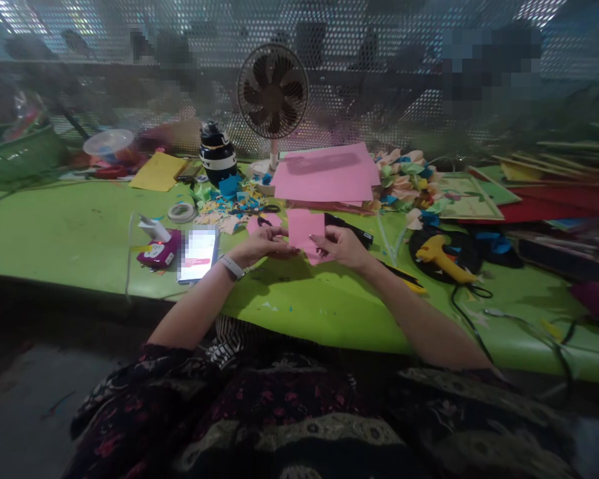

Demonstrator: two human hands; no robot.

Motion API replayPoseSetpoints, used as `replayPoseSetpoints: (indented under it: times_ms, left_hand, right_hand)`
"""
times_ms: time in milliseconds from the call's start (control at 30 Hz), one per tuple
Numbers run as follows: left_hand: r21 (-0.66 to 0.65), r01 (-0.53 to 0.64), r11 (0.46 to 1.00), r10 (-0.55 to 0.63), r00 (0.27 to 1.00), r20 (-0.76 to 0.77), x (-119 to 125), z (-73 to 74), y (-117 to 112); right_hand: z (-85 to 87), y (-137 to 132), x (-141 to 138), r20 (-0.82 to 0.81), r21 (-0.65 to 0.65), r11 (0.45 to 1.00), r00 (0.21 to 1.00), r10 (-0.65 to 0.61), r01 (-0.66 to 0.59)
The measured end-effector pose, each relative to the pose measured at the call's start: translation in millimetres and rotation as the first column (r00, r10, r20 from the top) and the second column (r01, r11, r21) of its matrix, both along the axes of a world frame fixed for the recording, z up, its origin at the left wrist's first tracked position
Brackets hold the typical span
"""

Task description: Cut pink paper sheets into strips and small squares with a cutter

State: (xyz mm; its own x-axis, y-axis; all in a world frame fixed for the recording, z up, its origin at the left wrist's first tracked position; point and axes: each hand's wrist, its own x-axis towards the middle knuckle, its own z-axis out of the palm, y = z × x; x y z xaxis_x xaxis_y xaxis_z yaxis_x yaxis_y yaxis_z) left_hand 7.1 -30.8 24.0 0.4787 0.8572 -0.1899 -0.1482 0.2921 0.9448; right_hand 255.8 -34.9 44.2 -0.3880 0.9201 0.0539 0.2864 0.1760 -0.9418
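Observation:
Small pink paper pieces (pixel 304 229), one overlapping another, are held up just above the green table (pixel 289 313). My right hand (pixel 347 246) pinches them at the right side, thumb on the front face. At their left edge my left hand (pixel 263 243) has its fingers closed on the paper. Behind my left hand lies another pink scrap with a dark-handled pair of scissors (pixel 265 221) near it, partly hidden. A long black tool (pixel 354 231) lies behind my right hand; its kind is unclear. A yellow utility knife (pixel 404 277) rests under my right forearm.
A lit phone (pixel 198 256) and a purple plug box (pixel 160 251) stand left. Pink sheets (pixel 327 174), a fan (pixel 273 93), a bottle (pixel 217 156) and colourful paper scraps (pixel 224 209) fill the back. A yellow glue gun (pixel 444 259) with its cable lies right.

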Motion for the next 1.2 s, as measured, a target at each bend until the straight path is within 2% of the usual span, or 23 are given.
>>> replayPoseSetpoints:
  times_ms: [133, 233, 333, 533, 800, 1100, 1200]
  left_hand:
    - [0.027, 0.015, 1.0, -0.015, 1.0, 0.026, 5, 1.8, -3]
    - [0.068, -0.002, 0.998, -0.001, 0.999, 0.049, 9, -1.6, -4]
    - [0.095, -0.017, 0.995, 0.014, 1.0, 0.026, 10, -4.7, -2]
    - [0.1, 0.014, 0.995, -0.013, 1.0, -0.01, 10, -2.6, -2]
    - [0.104, -0.019, 0.994, 0.02, 1.0, -0.009, 7, -2.3, 0]
    - [0.101, -0.057, 0.993, 0.063, 0.997, -0.052, -2, 3.5, 1]
    - [0.117, -0.054, 0.992, 0.058, 0.998, -0.034, 1, 1.6, 1]
  right_hand:
    - [1.5, -5, -4, -0.05, -0.09, 0.996, 0.999, 0.009, -0.014]
    - [2.3, -6, -6, -0.069, -0.204, 0.978, 0.997, 0.021, -0.035]
    - [1.1, -6, -7, -0.082, -0.255, 0.966, 0.996, 0.015, -0.036]
    - [-1.6, -4, -8, -0.115, -0.272, 0.961, 0.993, 0.012, -0.043]
    - [8.0, 4, 7, -0.08, -0.323, 0.943, 0.995, 0.062, -0.085]
    - [15.5, 10, 17, -0.075, -0.234, 0.972, 0.996, -0.041, 0.023]
    - [16.6, 8, 10, -0.046, -0.217, 0.976, 0.999, -0.014, 0.004]
